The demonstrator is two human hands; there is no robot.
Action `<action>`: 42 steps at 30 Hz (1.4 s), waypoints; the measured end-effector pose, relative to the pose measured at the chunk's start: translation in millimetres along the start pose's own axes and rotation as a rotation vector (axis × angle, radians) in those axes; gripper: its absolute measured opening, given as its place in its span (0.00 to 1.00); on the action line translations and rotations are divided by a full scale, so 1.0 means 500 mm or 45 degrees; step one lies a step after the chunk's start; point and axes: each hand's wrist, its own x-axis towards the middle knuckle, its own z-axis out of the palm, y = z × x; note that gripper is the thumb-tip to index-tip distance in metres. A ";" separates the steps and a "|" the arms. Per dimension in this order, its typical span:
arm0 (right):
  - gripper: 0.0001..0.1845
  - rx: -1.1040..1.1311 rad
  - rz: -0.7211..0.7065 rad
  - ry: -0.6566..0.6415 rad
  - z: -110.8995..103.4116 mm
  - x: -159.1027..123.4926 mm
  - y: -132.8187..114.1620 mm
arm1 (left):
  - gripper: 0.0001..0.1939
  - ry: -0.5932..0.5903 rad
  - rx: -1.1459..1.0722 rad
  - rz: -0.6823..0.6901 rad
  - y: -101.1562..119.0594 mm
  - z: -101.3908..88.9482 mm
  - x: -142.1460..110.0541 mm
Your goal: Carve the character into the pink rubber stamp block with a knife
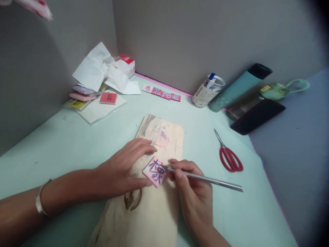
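Observation:
A small pink square block [155, 171] with a dark blue character drawn on it lies on a pale wooden board [154, 212]. My left hand [125, 168] rests flat on the board and pins the block's left edge with thumb and fingers. My right hand [191, 192] grips a thin metal carving knife [205, 178] like a pen, its tip touching the block's right side.
Red-handled scissors [228, 156] lie right of the board. At the back stand a jar with a glue tube [208, 91], a teal bottle [239, 87], a black case [257, 116] and a strip of carved pink blocks [161, 92]. Tissues [100, 68] and stacked blocks [82, 96] sit far left.

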 end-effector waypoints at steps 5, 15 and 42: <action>0.11 -0.010 0.120 -0.088 -0.007 -0.003 -0.007 | 0.40 0.090 0.118 -0.027 0.023 0.020 -0.002; 0.12 0.234 0.231 -0.001 -0.012 -0.005 0.004 | 0.37 -0.151 0.107 0.090 0.037 0.009 -0.018; 0.06 -0.212 -0.235 -0.048 0.000 -0.039 0.034 | 0.30 0.078 0.300 0.014 0.018 0.017 -0.005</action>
